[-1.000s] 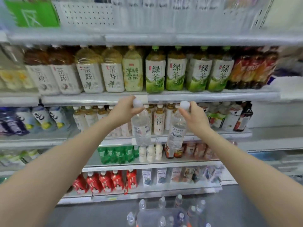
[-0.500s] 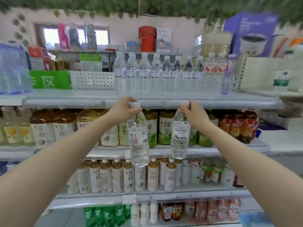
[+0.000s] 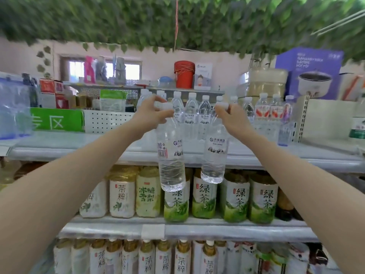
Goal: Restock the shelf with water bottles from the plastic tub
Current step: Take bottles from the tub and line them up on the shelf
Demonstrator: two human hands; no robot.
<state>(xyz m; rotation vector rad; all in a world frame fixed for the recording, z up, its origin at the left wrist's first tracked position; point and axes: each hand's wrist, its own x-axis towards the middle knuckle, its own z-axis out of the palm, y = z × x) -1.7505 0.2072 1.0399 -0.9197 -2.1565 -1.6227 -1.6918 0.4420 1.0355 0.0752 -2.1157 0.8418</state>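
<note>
My left hand pinches the white cap of a clear water bottle that hangs upright in front of the top shelf. My right hand grips the cap of a second water bottle, hanging beside the first. Both bottles dangle with their bases below the shelf's front edge. A row of the same water bottles stands at the back of that shelf, behind my hands. The plastic tub is out of view.
Large tea bottles fill the shelf below, and smaller tea bottles the one under it. A green sign and a perforated divider stand left on the top shelf. Red-labelled bottles stand to the right.
Both hands have lifted the two bottles from the lower shelves up to the level of the top shelf. The view has tilted upward, and the tub has dropped out of sight.
</note>
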